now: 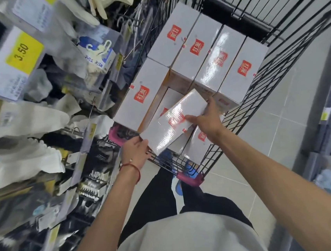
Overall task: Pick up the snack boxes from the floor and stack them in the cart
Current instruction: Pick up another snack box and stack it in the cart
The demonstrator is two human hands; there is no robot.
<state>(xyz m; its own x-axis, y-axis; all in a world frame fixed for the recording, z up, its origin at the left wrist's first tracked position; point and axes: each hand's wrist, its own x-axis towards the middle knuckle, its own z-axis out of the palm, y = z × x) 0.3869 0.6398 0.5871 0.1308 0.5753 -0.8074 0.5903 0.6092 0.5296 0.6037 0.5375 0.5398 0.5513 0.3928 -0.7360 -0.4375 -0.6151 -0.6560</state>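
Black wire cart (233,120) with pink corner bumpers (190,179), parked on light grey floor tiles (284,133). It's pretty loaded with white snack boxes (220,58), all shrink-wrapped with a red logo on top. Four of them sit side by side in a row along the far right side, touching each other. A fifth box (140,93) sits at about the same height against the left wall. Between those there's a gap, and you can see a lower box (166,102) down in it. One more low box (198,144) is tucked in the near right corner. Can't tell how many layers are underneath. Just beside the cart on the left is a rack of hanging socks (27,123) with a yellow 3.50 price tag (23,53).
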